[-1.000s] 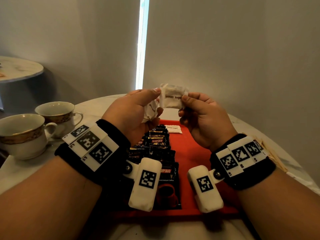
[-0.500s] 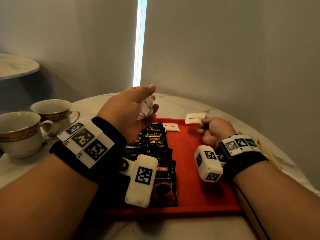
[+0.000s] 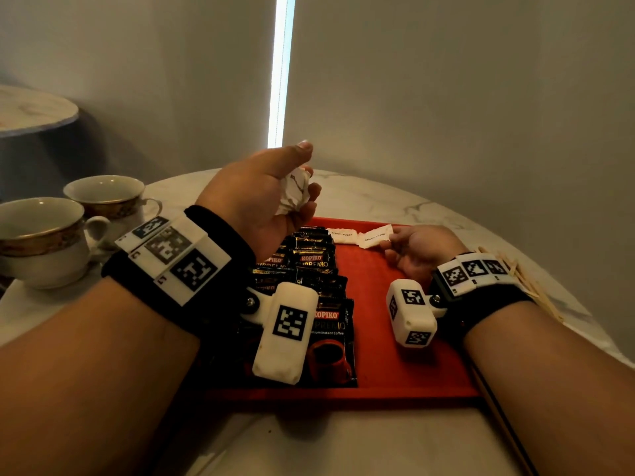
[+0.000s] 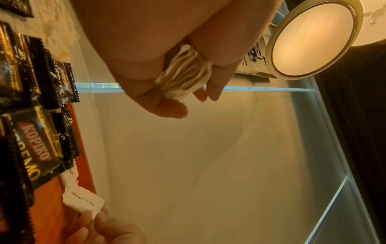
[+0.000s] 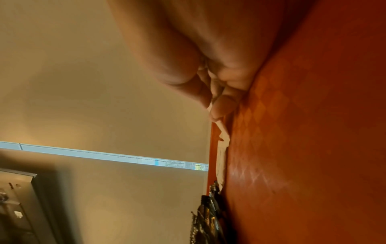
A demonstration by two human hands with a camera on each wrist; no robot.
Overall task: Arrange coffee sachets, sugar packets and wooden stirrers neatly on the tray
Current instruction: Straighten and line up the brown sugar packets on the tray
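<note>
Nearest, lower centre of the head view: the red tray (image 3: 395,355) sits on the marble table (image 3: 343,441). A column of black coffee sachets (image 3: 330,324) runs up the tray's left part, overlapping one another from the near edge toward the far edge.

Mid frame, right: the right hand (image 3: 417,250) lies low on the tray near its far edge. Thumb and forefinger pinch the right end of a white sugar packet (image 3: 374,236) printed "brown sugar"; the wrist view shows the same pinch (image 5: 217,102), the packet lying nearly flat on the tray surface. A second sugar packet (image 3: 342,235) lies flat just to its left, edges touching or nearly so, between the held packet and the top of the sachet column.

Right edge of frame, beyond the wrist: wooden stirrers (image 3: 515,269) lie on the table, off the tray.

Mid frame, centre: the left hand (image 3: 261,194) is raised above the sachets, fingers curled round a bunch of sugar packets (image 3: 292,194); the wrist view shows several stacked edges (image 4: 183,77) in the grip, count unclear.

Far left: two gold-banded cups (image 3: 68,228) stand on the table. Behind them a second round table (image 3: 34,111) and the wall.
</note>
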